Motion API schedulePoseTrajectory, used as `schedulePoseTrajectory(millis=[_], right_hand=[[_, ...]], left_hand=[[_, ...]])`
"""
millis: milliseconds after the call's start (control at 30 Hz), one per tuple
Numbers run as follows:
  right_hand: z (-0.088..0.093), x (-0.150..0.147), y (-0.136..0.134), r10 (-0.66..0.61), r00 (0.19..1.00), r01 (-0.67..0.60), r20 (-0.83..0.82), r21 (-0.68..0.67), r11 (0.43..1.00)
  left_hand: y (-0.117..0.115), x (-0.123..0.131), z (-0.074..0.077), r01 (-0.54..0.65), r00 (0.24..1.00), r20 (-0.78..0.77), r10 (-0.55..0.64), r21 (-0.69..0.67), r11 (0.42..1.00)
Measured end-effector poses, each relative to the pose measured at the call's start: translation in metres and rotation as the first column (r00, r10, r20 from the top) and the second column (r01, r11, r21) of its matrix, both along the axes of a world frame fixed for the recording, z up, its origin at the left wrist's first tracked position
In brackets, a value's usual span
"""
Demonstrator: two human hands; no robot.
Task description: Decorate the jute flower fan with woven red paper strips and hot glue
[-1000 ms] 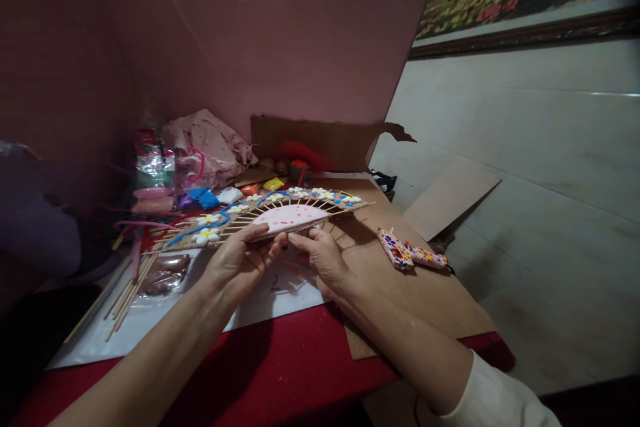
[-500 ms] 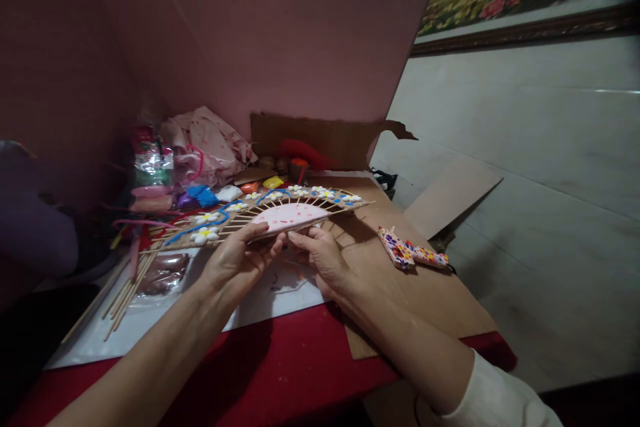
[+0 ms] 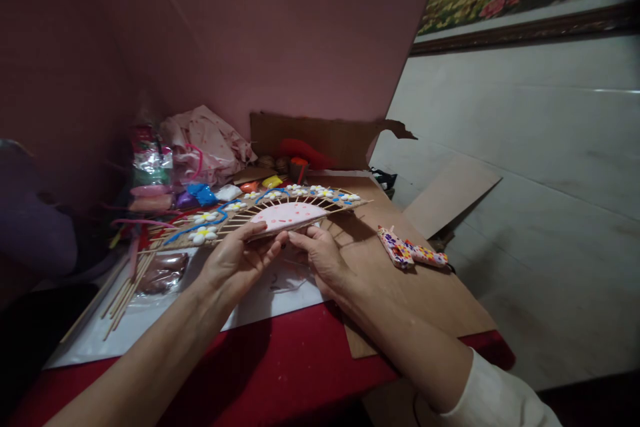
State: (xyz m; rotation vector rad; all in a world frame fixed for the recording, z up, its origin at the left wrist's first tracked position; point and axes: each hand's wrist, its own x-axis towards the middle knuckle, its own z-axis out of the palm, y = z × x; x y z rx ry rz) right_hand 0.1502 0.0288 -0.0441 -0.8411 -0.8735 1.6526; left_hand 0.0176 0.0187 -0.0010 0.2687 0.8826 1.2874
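Between my two hands is a handmade fan point(image 3: 289, 213), tilted above the table. It has thin wooden ribs, a pink spotted half-round centre and a brown outer band with white and yellow flowers and a wavy blue line. My left hand point(image 3: 241, 260) grips its lower edge at the left, thumb on top of the pink part. My right hand point(image 3: 323, 255) pinches the lower edge near the middle, its fingertips close to those of my left hand. What lies under the fan at the fingertips is hidden.
Wooden sticks point(image 3: 120, 300) and a bagged brown lump point(image 3: 163, 273) lie left on white paper. Coloured clay packets point(image 3: 203, 195) and pink cloth point(image 3: 207, 143) sit behind. On the cardboard sheet point(image 3: 425, 307) at right rests a flower-patterned object point(image 3: 410, 250). The red table edge is nearest me.
Almost nothing differs. The fan's left side has shifted very slightly to the left; both hands keep the same hold.
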Motion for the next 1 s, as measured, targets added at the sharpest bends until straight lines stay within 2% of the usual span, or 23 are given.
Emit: schedulePoseTrajectory(millis=[167,300,400,500,567,600,667,700,733,800,867,1000], right_hand=[[0.0,0.0,0.0,0.008,0.999,-0.008,0.031,-0.015,1.0],[0.005,0.006,-0.014,0.005,0.996,-0.002,0.088,-0.039,0.999],[0.024,0.028,-0.031,0.013,0.987,-0.007,0.161,-0.035,0.999],[0.049,0.073,-0.04,-0.04,0.927,-0.003,0.372,0.114,0.994],[0.06,0.113,-0.038,-0.238,0.83,0.1,0.504,0.284,0.954],[0.063,0.135,-0.036,-0.304,0.75,0.122,0.587,0.33,0.936],[0.061,0.176,-0.03,-0.373,0.515,0.075,0.772,0.392,0.917],[0.057,0.193,-0.028,-0.378,0.365,-0.015,0.851,0.411,0.911],[0.052,0.207,-0.026,-0.354,0.221,-0.162,0.909,0.392,0.905],[0.041,0.226,-0.024,-0.367,-0.029,-0.373,0.93,0.33,0.867],[0.03,0.232,-0.022,-0.371,-0.122,-0.433,0.92,0.287,0.855],[0.02,0.228,-0.018,-0.387,-0.184,-0.449,0.904,0.273,0.851]], left_hand=[[0.0,0.001,0.001,-0.007,1.0,-0.005,0.007,0.012,1.0],[0.001,0.001,-0.001,-0.023,1.0,-0.016,0.023,0.011,1.0],[0.0,0.001,0.0,-0.027,0.999,-0.024,0.027,0.013,1.0],[0.0,0.002,0.003,-0.026,0.999,-0.029,0.026,0.005,1.0],[0.0,0.002,0.005,-0.024,0.999,-0.042,0.024,-0.011,1.0],[0.0,0.002,0.006,-0.021,0.999,-0.047,0.02,-0.015,1.0],[0.0,0.002,0.007,-0.019,0.998,-0.055,0.018,-0.017,1.0],[0.0,0.001,0.007,-0.01,0.999,-0.054,0.009,-0.014,1.0],[0.0,0.001,0.007,-0.001,0.999,-0.051,0.0,-0.011,1.0],[0.0,0.001,0.007,0.012,0.999,-0.042,-0.012,-0.008,1.0],[0.0,0.001,0.006,0.012,0.999,-0.043,-0.012,-0.01,1.0],[0.001,0.0,0.005,0.015,0.998,-0.056,-0.015,0.006,1.0]])
